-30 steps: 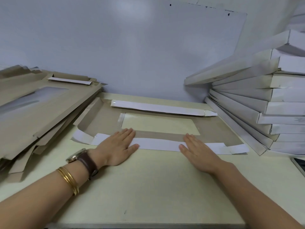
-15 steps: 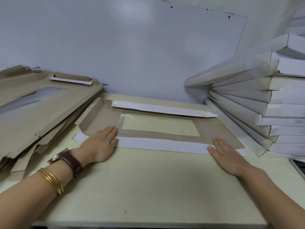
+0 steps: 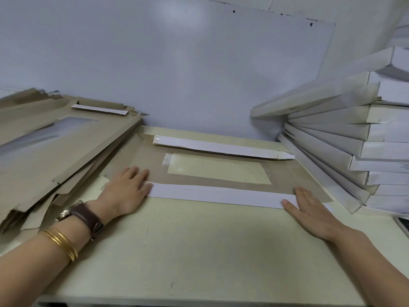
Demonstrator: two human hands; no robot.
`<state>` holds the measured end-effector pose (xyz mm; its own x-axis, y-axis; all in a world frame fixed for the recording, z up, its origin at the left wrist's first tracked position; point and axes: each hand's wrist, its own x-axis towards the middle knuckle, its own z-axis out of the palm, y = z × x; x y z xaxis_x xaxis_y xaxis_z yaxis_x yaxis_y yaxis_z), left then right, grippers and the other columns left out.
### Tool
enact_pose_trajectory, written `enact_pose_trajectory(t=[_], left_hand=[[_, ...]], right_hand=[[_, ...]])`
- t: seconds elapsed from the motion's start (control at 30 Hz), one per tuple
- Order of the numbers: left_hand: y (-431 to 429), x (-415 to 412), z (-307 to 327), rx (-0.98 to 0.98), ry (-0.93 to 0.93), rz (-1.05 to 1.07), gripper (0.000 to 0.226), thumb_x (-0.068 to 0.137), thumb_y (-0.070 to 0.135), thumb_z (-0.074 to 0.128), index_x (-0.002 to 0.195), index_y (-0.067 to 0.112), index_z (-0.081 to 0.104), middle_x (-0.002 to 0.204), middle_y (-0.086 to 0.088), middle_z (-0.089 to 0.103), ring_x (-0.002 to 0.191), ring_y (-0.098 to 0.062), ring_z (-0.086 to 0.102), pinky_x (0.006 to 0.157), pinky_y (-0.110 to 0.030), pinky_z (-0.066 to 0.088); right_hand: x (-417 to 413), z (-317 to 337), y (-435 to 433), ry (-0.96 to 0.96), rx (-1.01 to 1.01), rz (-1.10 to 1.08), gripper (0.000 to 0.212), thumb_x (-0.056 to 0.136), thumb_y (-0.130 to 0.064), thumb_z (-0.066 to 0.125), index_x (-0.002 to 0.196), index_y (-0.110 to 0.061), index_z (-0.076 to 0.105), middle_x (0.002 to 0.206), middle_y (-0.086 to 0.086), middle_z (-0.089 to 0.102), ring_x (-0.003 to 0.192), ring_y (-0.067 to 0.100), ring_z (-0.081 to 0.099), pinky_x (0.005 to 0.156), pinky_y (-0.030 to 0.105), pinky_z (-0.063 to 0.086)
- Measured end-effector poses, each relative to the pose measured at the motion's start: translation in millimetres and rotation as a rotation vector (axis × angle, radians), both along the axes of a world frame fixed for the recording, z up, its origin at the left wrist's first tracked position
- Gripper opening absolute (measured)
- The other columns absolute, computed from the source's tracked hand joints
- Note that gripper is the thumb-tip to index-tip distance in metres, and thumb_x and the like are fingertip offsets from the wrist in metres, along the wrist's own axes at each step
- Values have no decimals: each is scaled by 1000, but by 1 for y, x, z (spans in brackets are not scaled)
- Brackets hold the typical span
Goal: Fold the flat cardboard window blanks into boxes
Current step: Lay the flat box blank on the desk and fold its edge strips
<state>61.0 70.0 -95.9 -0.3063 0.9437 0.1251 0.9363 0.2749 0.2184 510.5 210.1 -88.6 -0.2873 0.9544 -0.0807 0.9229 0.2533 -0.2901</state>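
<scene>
On the pale table point(image 3: 199, 244) lies a brown window blank point(image 3: 287, 173) (near flap folded over, white side up); the left hand point(image 3: 126, 191) and right hand point(image 3: 309, 209) press its ends, fingers straight and together.

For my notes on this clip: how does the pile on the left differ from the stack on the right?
The left pile shows brown faces, the top one with a window cut-out; the right stack shows white faces. The left pile is loose flat sheets; the right stack is folded shallow boxes. The right stack rises higher than the left pile. Both rest on the table, flanking the blank being folded.
</scene>
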Motion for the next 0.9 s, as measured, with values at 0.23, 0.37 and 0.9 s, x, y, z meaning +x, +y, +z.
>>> enact_pose_trajectory(t=[0.23,0.37,0.9], left_hand=[[-5,28,21,356,108,-402,42,69,-15,60,105,3,68,122,-17,58,118,-38,49,98,-35,39],[-3,44,19,312,14,-454,27,88,33,64,108,15,69,117,3,55,113,-14,47,83,-4,24],[9,52,31,166,32,-352,23,100,26,40,84,16,53,84,0,58,85,-24,54,71,-35,40]], right_hand=[[-10,5,-14,87,234,235,49,94,-49,51,137,-35,35,161,-1,8,149,12,-7,120,39,12],[-27,8,-21,93,336,311,41,92,-40,59,131,-27,54,149,2,31,142,17,18,114,36,24],[-50,26,-19,55,330,300,23,101,-23,38,83,-17,50,79,-5,55,80,18,48,73,35,36]])
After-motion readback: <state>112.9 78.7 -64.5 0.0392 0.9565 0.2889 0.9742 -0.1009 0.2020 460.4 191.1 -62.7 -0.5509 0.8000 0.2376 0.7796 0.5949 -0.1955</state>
